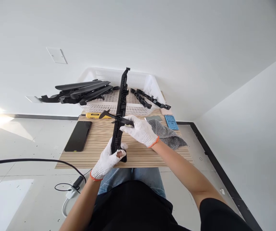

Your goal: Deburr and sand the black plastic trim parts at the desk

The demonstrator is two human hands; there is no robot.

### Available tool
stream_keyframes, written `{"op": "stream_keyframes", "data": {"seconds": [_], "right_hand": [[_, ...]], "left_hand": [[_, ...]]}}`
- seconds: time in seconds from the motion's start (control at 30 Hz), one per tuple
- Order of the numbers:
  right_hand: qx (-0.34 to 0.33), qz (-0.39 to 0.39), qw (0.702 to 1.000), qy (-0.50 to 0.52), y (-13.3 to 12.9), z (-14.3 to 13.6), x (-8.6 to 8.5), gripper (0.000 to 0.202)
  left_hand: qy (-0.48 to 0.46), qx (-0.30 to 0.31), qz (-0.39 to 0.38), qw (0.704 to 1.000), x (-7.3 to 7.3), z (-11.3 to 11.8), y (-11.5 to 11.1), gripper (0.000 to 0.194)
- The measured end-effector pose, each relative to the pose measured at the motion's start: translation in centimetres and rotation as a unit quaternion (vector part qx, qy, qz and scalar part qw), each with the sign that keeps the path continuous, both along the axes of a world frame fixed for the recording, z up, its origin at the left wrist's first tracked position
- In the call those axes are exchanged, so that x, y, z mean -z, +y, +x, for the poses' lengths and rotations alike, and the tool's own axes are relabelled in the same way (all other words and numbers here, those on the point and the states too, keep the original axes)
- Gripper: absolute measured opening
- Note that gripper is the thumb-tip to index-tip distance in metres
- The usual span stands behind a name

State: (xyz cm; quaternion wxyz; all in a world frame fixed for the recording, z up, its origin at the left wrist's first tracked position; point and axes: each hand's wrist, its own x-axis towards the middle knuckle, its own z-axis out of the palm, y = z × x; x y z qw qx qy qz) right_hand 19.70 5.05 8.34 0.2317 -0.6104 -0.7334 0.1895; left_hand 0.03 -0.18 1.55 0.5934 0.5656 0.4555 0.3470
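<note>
My left hand (107, 162), in a white knit glove with an orange cuff, is wrapped round the near end of a long black plastic trim part (120, 112). The part points away from me over the table, its far end above the basket. In my gloved right hand (140, 130) is a black caliper (114, 117), lying crosswise over the middle of the trim part with its jaws to the left. Whether the caliper touches the part I cannot tell. The left glove has a worn hole near the thumb.
A white plastic basket (99, 107) stands against the wall, bearing more black trim parts (85, 90) and two smaller ones (150, 98). On the striped table (92, 159) lie a phone (78, 136), a yellow-handled tool (95, 115), a grey cloth (168, 134) and a blue card (171, 122). A black cable (32, 159) crosses at left.
</note>
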Motion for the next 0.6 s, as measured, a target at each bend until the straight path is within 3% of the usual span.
{"op": "stream_keyframes", "data": {"seconds": [0.13, 0.33, 0.5, 0.6], "right_hand": [[0.047, 0.043, 0.992, -0.110, -0.8, 0.6, -0.8, 0.036], [0.063, 0.068, 0.976, -0.195, -2.1, 2.2, -1.8, 0.032], [0.040, 0.032, 0.965, -0.256, -3.0, 2.4, -1.3, 0.034], [0.025, 0.031, 0.959, -0.281, -3.2, 2.2, -0.7, 0.035]], "left_hand": [[-0.002, 0.004, -0.001, 1.000, -0.4, 0.0, -0.2, 0.067], [-0.049, 0.004, -0.021, 0.999, -0.3, 0.1, 0.0, 0.064], [-0.031, 0.009, 0.015, 0.999, -0.2, 0.2, 0.3, 0.072], [-0.037, 0.013, -0.005, 0.999, -0.2, 0.2, 0.3, 0.066]]}}
